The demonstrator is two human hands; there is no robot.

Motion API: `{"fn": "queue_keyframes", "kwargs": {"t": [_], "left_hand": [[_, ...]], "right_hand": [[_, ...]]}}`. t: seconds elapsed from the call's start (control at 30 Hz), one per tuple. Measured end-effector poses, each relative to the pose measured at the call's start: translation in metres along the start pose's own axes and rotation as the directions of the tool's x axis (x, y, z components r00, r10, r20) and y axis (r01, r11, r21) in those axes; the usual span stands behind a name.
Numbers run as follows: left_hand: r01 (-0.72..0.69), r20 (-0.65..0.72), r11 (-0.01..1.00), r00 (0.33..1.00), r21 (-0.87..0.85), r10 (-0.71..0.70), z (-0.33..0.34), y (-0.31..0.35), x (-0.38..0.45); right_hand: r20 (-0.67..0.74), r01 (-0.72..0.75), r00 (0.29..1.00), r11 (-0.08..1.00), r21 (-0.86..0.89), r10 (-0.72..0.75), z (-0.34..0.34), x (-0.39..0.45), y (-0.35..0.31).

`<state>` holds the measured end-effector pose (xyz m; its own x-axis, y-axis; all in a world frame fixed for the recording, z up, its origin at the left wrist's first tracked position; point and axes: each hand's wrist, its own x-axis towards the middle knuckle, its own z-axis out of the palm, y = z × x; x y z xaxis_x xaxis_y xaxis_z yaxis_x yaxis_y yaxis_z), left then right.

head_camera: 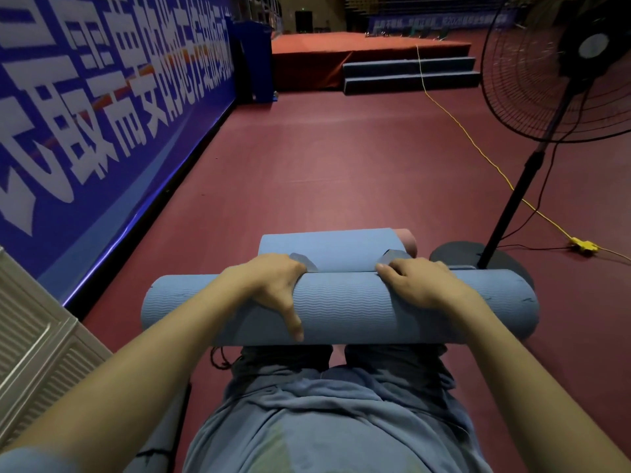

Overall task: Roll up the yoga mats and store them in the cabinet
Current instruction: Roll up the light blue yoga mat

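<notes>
Rolling goes best with even pressure: left hand (pixel 269 285) and right hand (pixel 420 285), fingers curled over the blue mat (pixel 341 308) at six o'clock, keeping its ends flush.

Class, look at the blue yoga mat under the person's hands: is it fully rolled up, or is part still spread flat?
Mostly rolled. The blue yoga mat forms a thick cylinder, but a short flat stretch remains on the floor beyond it.

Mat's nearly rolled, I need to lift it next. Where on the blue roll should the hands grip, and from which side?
Grip the blue roll from above, one hand either side of its middle, about where the left hand and right hand grip now. It lies crosswise as a long cylinder, so a spaced, wrapped hold should keep it level and tight.
</notes>
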<state>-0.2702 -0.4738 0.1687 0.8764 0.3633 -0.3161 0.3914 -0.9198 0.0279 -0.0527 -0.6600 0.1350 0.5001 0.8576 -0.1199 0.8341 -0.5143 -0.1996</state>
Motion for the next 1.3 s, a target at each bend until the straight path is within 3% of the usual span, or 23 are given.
{"fn": "queue_keyframes", "kwargs": {"t": [0.07,0.1,0.17,0.2,0.23,0.27,0.3,0.33,0.37,0.4,0.43,0.47,0.53,0.6,0.67,0.77,0.87,0.93,1.0,1.07,1.13,1.2,1.3], "left_hand": [[-0.011,0.047,0.996,0.999,-0.084,0.015,0.004,-0.006,0.001],[-0.013,0.036,0.993,0.999,-0.120,0.018,0.009,-0.010,0.002],[-0.038,-0.085,0.981,0.996,-0.188,0.022,0.021,-0.018,0.004],[-0.066,-0.182,0.974,0.983,-0.217,0.026,0.026,-0.021,0.005],[-0.091,-0.265,0.965,0.964,-0.244,0.024,0.029,-0.022,0.005],[-0.110,-0.312,0.956,0.950,-0.274,0.020,0.029,-0.022,0.004],[-0.113,-0.310,0.947,0.951,-0.302,0.014,0.028,-0.023,0.005],[-0.093,-0.265,0.940,0.964,-0.328,0.003,0.026,-0.023,0.006],[-0.060,-0.191,0.937,0.981,-0.345,-0.008,0.022,-0.022,0.007],[-0.016,-0.101,0.938,0.995,-0.347,-0.021,0.018,-0.021,0.009],[0.029,0.002,0.938,1.000,-0.346,-0.030,0.013,-0.020,0.012],[0.067,0.106,0.934,0.994,-0.351,-0.032,0.008,-0.018,0.014],[0.100,0.223,0.927,0.975,-0.362,-0.018,0.000,-0.013,0.014],[0.071,0.159,0.947,0.987,-0.313,-0.021,-0.003,-0.007,0.012],[0.027,0.029,0.979,0.999,-0.202,-0.022,-0.005,-0.003,0.010],[-0.011,-0.127,0.997,0.992,-0.082,0.000,-0.010,-0.006,0.006],[-0.060,-0.297,0.996,0.954,-0.067,0.038,-0.031,-0.012,0.003],[-0.087,-0.445,0.996,0.892,-0.005,0.075,-0.046,-0.011,0.004],[-0.046,-0.576,0.999,0.817,0.012,0.045,-0.061,-0.010,0.011],[0.014,-0.623,0.999,0.781,-0.033,-0.032,-0.075,-0.008,0.018],[0.019,-0.612,0.999,0.790,-0.028,-0.032,-0.082,-0.006,0.024],[-0.087,-0.543,0.995,0.839,-0.052,0.045,-0.078,-0.003,0.026],[-0.305,-0.501,0.906,0.856,-0.294,0.126,-0.060,0.002,0.021]], "right_hand": [[-0.037,0.012,0.999,1.000,0.000,-0.012,0.004,-0.006,0.005],[-0.166,0.041,0.985,0.999,0.005,-0.039,0.009,-0.012,0.006],[-0.516,0.148,0.853,0.984,0.099,-0.076,0.024,-0.032,0.000],[-0.644,0.218,0.764,0.958,0.184,-0.050,0.030,-0.047,-0.006],[-0.679,0.269,0.734,0.919,0.289,-0.002,0.036,-0.063,-0.014],[-0.626,0.292,0.779,0.857,0.425,0.045,0.041,-0.077,-0.021],[-0.470,0.244,0.879,0.776,0.582,0.076,0.047,-0.088,-0.028],[-0.226,0.110,0.972,0.714,0.691,0.069,0.057,-0.096,-0.033],[0.052,-0.060,0.998,0.679,0.732,0.033,0.066,-0.102,-0.038],[0.280,-0.205,0.960,0.654,0.728,-0.011,0.077,-0.105,-0.042],[0.410,-0.307,0.911,0.605,0.735,-0.036,0.084,-0.106,-0.043],[0.458,-0.387,0.889,0.493,0.779,-0.025,0.089,-0.105,-0.041],[0.464,-0.463,0.886,0.070,0.883,0.002,0.091,-0.098,-0.032],[0.420,-0.404,0.907,-0.292,0.867,-0.008,0.090,-0.091,-0.023],[0.318,-0.299,0.947,-0.438,0.848,-0.030,0.094,-0.084,-0.024],[0.121,-0.108,0.993,-0.513,0.851,-0.009,0.087,-0.072,-0.033],[-0.133,0.129,0.991,-0.406,0.905,0.017,0.050,-0.057,-0.043],[-0.286,0.301,0.954,-0.298,0.906,0.094,0.019,-0.047,-0.049],[-0.500,0.508,0.849,-0.002,0.861,0.169,-0.011,-0.038,-0.053],[-0.659,0.616,0.744,0.267,0.742,0.114,-0.030,-0.026,-0.056],[-0.661,0.604,0.749,0.358,0.712,0.052,-0.037,-0.015,-0.053],[-0.639,0.563,0.769,0.443,0.697,0.028,-0.036,-0.007,-0.045],[-0.590,0.511,0.807,0.493,0.705,0.007,-0.026,0.001,-0.029]]}}
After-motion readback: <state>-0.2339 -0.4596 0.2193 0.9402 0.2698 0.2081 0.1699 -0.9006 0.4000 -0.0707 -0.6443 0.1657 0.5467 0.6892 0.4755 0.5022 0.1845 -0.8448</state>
